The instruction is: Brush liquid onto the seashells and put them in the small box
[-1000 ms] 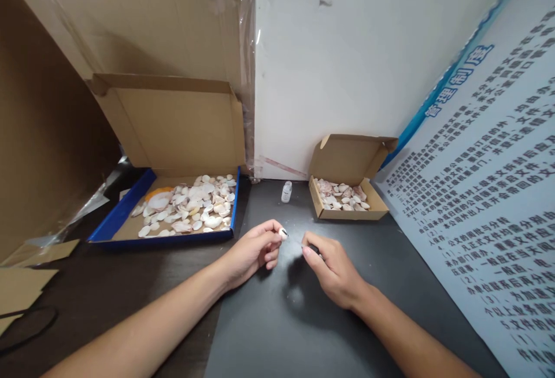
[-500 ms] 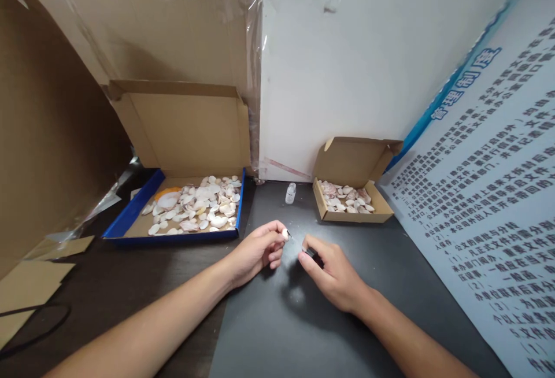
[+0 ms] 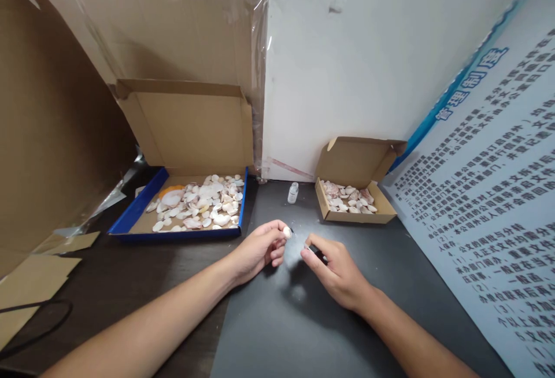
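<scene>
My left hand is closed, with a small white seashell pinched between thumb and forefinger. A short dark tip shows at the shell's right edge. In my right hand, closed a little to the right, is a small brush-like tool with a black handle, mostly hidden by the fingers. Its thin stem points toward the shell; whether the tip touches it I cannot tell. Beyond the hands stands a small clear bottle with a pale label, upright on the dark grey mat.
A blue-edged cardboard box of seashells lies open at the left. At the right is a smaller open brown box of shells. Cardboard pieces and a black cord lie far left; a printed sheet leans at the right.
The view has shifted slightly, so the scene sits a little further right. The shell is turned more toward me, showing more of its face. Both hands keep their holds.
</scene>
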A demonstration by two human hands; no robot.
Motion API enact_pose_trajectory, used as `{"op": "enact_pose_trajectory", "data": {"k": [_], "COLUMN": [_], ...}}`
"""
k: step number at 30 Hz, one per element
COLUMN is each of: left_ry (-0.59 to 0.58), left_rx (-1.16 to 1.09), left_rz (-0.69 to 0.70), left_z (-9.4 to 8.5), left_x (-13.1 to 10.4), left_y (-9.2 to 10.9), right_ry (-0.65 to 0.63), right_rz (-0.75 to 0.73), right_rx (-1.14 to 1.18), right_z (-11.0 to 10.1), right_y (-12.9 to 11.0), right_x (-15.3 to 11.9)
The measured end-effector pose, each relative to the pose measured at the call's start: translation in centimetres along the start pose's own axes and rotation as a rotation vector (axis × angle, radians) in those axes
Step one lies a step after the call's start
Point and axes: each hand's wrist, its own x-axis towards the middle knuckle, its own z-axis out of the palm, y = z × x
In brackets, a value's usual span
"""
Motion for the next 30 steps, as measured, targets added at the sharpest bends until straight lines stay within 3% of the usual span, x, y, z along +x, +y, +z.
{"op": "enact_pose_trajectory", "data": {"k": [3, 6, 27, 30], "left_ry": [-0.006, -0.005, 0.01, 0.008], "left_rx": [-0.014, -0.017, -0.017, -0.018], "left_rz": [0.001, -0.002, -0.011, -0.004], "left_z": [-0.15, -0.22, 0.0, -0.06], "left_x": [0.11, 0.14, 0.05, 0.1], "left_y": [-0.08, -0.06, 0.02, -0.03], "right_ry": [-0.037, 0.006, 0.003, 0.045], "right_rz": [0.009, 0.054, 0.01, 0.095], "right_rx": [-0.006, -0.038, -0.081, -0.181], "right_z": [0.07, 0.16, 0.11, 0.17], "right_y": [-0.05, -0.06, -0.1, 0.01], "right_x": [-0.1, -0.14, 0.0, 0.1]}}
